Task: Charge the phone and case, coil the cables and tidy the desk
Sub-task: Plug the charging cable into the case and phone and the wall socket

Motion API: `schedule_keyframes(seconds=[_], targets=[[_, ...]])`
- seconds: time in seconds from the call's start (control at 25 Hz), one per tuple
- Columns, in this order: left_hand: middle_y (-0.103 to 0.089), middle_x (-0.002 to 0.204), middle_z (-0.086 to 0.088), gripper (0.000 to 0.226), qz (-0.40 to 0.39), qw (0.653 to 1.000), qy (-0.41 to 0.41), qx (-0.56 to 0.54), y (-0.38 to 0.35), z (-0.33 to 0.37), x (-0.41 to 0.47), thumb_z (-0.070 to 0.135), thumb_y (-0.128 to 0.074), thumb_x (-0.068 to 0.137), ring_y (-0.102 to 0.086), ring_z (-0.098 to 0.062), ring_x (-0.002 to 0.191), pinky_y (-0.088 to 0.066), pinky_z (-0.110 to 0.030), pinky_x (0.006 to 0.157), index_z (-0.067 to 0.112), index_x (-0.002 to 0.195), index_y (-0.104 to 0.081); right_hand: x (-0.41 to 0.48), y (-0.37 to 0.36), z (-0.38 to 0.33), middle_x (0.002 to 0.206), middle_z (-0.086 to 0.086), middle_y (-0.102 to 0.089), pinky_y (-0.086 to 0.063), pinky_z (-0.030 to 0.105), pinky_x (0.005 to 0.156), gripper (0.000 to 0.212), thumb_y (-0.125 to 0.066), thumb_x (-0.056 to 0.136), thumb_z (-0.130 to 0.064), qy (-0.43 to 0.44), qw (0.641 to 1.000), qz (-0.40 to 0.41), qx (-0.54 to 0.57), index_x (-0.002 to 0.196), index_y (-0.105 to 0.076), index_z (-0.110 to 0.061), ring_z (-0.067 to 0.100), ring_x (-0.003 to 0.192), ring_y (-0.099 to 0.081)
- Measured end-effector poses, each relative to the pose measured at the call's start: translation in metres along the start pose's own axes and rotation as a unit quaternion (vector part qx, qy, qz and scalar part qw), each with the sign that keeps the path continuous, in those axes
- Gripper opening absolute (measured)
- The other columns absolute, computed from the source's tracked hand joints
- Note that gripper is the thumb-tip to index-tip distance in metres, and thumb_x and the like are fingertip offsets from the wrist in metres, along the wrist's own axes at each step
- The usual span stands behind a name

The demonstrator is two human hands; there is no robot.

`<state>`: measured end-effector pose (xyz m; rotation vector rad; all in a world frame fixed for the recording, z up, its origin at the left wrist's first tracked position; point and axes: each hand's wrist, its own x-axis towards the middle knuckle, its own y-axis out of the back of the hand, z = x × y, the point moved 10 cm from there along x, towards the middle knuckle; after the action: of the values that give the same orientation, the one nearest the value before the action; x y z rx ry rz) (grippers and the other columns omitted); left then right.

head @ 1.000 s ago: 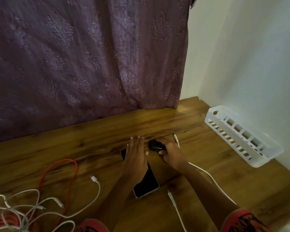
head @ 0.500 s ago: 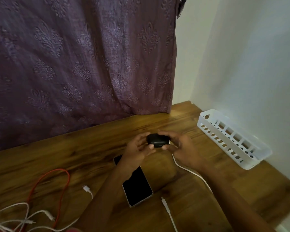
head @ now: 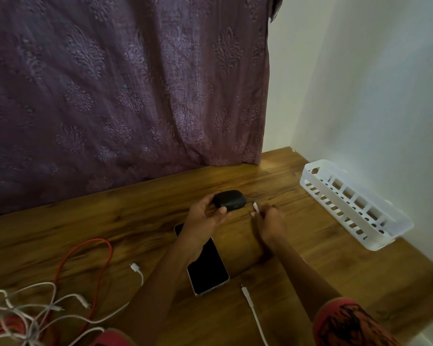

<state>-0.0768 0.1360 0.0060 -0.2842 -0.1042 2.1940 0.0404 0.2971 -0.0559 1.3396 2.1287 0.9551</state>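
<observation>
Your left hand (head: 205,219) grips black earbud case (head: 231,199) above desk (head: 135,221). Your right hand (head: 270,222) pinches white cable plug (head: 256,207), tip just beside case, not yet in. Step: charging case. Next: find port, align plug, push straight. Under left wrist, phone (head: 208,269) lies flat, seemingly unplugged.

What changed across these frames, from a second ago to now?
The left hand came off the phone and took over the black case, which it now holds alone. The right hand let go of the case and now pinches the white cable plug beside it. The phone, the tangled cables and the white basket lie where they were.
</observation>
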Motion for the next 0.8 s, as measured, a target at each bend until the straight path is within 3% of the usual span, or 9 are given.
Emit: schedule_keyframes(seconds=[0.12, 0.28, 0.4, 0.52, 0.64, 0.72, 0.8], targets=[[-0.057, 0.122, -0.003, 0.038, -0.009, 1.000, -0.011, -0.004, -0.002, 0.007, -0.002, -0.002, -0.055, 0.087, -0.057, -0.016, 0.113, -0.050, -0.026, 0.092, 0.015, 0.121, -0.054, 0.007, 0.002, 0.001, 0.097, 0.014, -0.066, -0.053, 0.038, 0.076, 0.023, -0.059, 0.087, -0.025, -0.033, 0.999, 0.015, -0.007, 0.094, -0.066, -0.004, 0.026, 0.085, -0.060], [-0.062, 0.110, -0.001, 0.030, -0.008, 0.999, -0.040, -0.006, -0.013, 0.040, 0.000, -0.002, -0.054, 0.088, -0.062, -0.018, 0.106, -0.052, -0.022, 0.088, 0.014, 0.113, -0.057, -0.003, 0.038, -0.011, 0.092, 0.007, -0.069, -0.054, 0.035, 0.072, 0.017, -0.060, 0.087, -0.019, -0.061, 0.989, 0.053, 0.123, 0.096, -0.067, -0.006, 0.018, 0.080, -0.062], [-0.063, 0.111, -0.008, 0.031, -0.002, 0.997, -0.076, 0.001, -0.027, 0.085, 0.008, 0.000, -0.053, 0.089, -0.062, -0.022, 0.106, -0.051, -0.025, 0.090, 0.009, 0.118, -0.056, -0.019, 0.104, -0.049, 0.088, -0.003, -0.061, -0.042, 0.018, 0.060, 0.021, -0.056, 0.090, -0.016, -0.004, 0.973, 0.133, 0.189, 0.105, -0.066, -0.004, 0.015, 0.081, -0.059], [-0.060, 0.117, -0.014, 0.038, -0.050, 0.992, -0.110, -0.036, -0.059, 0.140, 0.006, -0.002, -0.047, 0.091, -0.062, -0.021, 0.104, -0.054, -0.017, 0.082, -0.001, 0.129, -0.045, -0.040, 0.183, -0.086, 0.088, 0.000, -0.065, -0.046, 0.021, 0.067, 0.025, -0.059, 0.088, -0.016, 0.060, 0.934, 0.223, 0.271, 0.109, -0.067, -0.005, 0.016, 0.080, -0.060], [-0.056, 0.125, -0.020, 0.039, -0.077, 0.983, -0.154, -0.060, -0.087, 0.189, -0.006, -0.004, -0.044, 0.092, -0.059, -0.023, 0.109, -0.052, -0.015, 0.083, -0.005, 0.131, -0.041, -0.071, 0.249, -0.119, 0.085, -0.007, -0.066, -0.049, 0.014, 0.067, 0.021, -0.065, 0.083, -0.022, 0.135, 0.894, 0.278, 0.326, 0.102, -0.071, -0.013, 0.011, 0.077, -0.062], [-0.058, 0.119, -0.017, 0.038, -0.089, 0.977, -0.178, -0.076, -0.105, 0.214, -0.016, -0.005, -0.043, 0.091, -0.062, -0.017, 0.099, -0.052, -0.015, 0.081, -0.005, 0.129, -0.044, -0.094, 0.284, -0.138, 0.078, -0.017, -0.063, -0.045, 0.004, 0.060, 0.014, -0.067, 0.081, -0.025, 0.177, 0.876, 0.308, 0.327, 0.095, -0.069, -0.024, 0.004, 0.073, -0.061], [-0.060, 0.113, -0.013, 0.035, -0.107, 0.970, -0.200, -0.086, -0.124, 0.234, -0.027, -0.006, -0.043, 0.091, -0.063, -0.013, 0.094, -0.052, -0.015, 0.083, -0.004, 0.126, -0.046, -0.113, 0.306, -0.152, 0.073, -0.021, -0.060, -0.044, 0.003, 0.058, 0.007, -0.068, 0.081, -0.027, 0.205, 0.865, 0.328, 0.319, 0.087, -0.067, -0.030, 0.002, 0.069, -0.061]])
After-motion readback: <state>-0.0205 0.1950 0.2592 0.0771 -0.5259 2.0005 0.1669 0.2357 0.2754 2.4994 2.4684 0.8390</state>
